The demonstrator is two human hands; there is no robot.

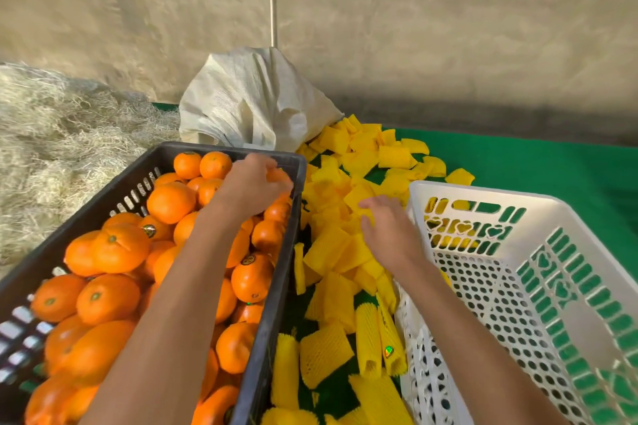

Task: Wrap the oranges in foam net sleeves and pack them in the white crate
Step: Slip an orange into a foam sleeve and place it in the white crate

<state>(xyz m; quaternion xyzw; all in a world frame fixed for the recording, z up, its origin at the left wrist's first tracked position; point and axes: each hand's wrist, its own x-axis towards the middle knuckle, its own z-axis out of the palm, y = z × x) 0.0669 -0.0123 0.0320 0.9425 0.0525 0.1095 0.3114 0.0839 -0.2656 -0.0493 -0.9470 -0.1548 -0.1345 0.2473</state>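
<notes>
A black crate point(276, 286) on the left is heaped with several oranges point(121, 248). My left hand point(253, 183) reaches into its far right corner and curls its fingers round an orange point(278, 176) there. A pile of yellow foam net sleeves point(331, 252) lies on the green cloth between the crates. My right hand point(386, 228) rests on that pile with fingers bent down onto a sleeve; whether it grips one is hidden. The white crate point(518, 203) stands on the right, with no oranges visible in it.
A white woven sack point(248, 100) stands behind the crates, sleeves spilling from it. Straw point(51, 134) covers the ground at the left. A green cloth point(535, 159) covers the surface, and a plain wall rises behind.
</notes>
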